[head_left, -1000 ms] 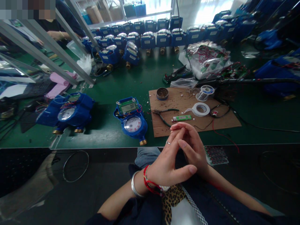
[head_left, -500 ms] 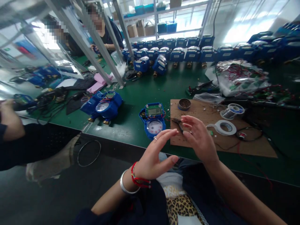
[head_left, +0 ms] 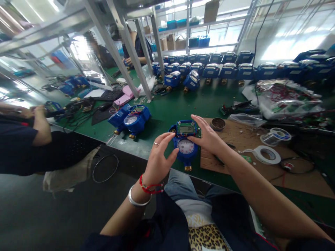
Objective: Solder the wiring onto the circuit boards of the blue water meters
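Observation:
A blue water meter [head_left: 187, 154] stands on the green bench in front of me. Its lid is off, baring a green circuit board with a small display [head_left: 186, 129] that reads zeros, above a round dial. My left hand [head_left: 160, 158] is at the meter's left side, thumb and fingers apart, fingertips by the housing. At the right edge of the board is my right hand [head_left: 206, 137], its thumb low near the dial and its fingers stretched up beside the display. Whether either hand touches the meter I cannot tell for certain.
Right of the meter lies a cardboard sheet [head_left: 235, 134] with a round tin [head_left: 218, 124], white tape [head_left: 267, 154] and a solder spool [head_left: 276, 136]. Two blue meters [head_left: 131, 120] stand to the left. Several line the back. Metal posts rise behind; a co-worker's arm [head_left: 42, 127] is at far left.
Both hands have come to the meter, the right one moving left from above the cardboard. The view has shifted, so the bench sits further right in the picture.

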Demonstrator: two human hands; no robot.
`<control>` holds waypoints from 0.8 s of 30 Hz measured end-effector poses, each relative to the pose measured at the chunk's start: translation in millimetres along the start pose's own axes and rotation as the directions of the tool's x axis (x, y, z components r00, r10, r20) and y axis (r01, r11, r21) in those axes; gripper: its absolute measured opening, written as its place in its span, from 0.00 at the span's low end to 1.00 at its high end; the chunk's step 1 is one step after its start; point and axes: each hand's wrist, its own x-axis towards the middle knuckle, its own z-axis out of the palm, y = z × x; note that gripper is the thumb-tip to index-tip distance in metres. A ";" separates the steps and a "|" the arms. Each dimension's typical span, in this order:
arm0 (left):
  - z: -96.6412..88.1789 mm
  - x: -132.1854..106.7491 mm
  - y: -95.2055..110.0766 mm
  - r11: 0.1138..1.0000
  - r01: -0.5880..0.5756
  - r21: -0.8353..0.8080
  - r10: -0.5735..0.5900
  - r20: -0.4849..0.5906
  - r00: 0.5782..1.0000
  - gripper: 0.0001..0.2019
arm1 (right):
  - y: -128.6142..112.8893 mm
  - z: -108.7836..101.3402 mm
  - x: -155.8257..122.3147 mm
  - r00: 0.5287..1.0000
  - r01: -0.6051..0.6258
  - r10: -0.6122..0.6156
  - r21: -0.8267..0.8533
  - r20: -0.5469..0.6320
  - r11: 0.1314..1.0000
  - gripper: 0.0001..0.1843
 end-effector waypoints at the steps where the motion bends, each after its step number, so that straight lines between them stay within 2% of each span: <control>1: 0.0 2.0 -5.0 1.000 0.010 0.024 -0.010 -0.021 1.000 0.20 | -0.2 0.7 0.7 1.000 -0.017 0.017 0.005 0.009 1.000 0.42; 6: 8.3 10.3 -23.2 0.998 0.059 0.028 -0.057 -0.038 0.998 0.18 | -5.4 1.7 1.0 0.996 -0.084 0.085 0.009 -0.037 0.996 0.37; 12: 23.2 16.8 -26.2 0.997 0.075 -0.016 -0.076 -0.068 0.995 0.18 | -6.5 8.7 3.2 0.980 -0.151 0.168 0.160 -0.103 0.976 0.31; 18: 35.9 21.5 -27.6 0.992 0.107 -0.071 -0.115 -0.130 0.985 0.16 | -17.9 19.1 3.9 0.920 -0.275 0.299 0.127 -0.253 0.953 0.31; 24: 49.3 29.2 -27.4 0.963 0.178 -0.201 -0.213 -0.169 0.962 0.10 | -31.4 33.2 5.0 0.875 -0.321 0.329 0.083 -0.354 0.943 0.31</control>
